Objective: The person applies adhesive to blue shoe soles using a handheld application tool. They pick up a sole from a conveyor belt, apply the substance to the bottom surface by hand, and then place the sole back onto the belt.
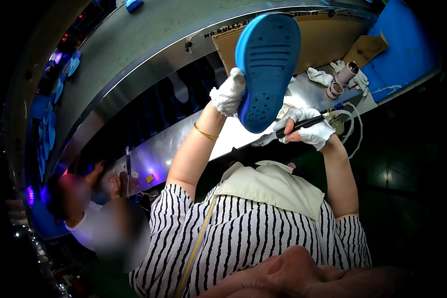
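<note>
My left hand, in a white glove, is closed on the edge of a blue shoe sole. The sole is raised upright above the bench, showing a face with grooves across the upper half and small dots near the lower end. Lower and to the right, my right hand wears a white glove with bare fingertips showing. It grips the black handle of a brush, whose pale bristles point left, just below the sole and apart from it.
Beneath my hands runs a shiny metal bench. A cardboard box stands behind the sole. Tape rolls and white gloves lie right, near a blue panel. Beyond is a green conveyor belt; at left sits another person.
</note>
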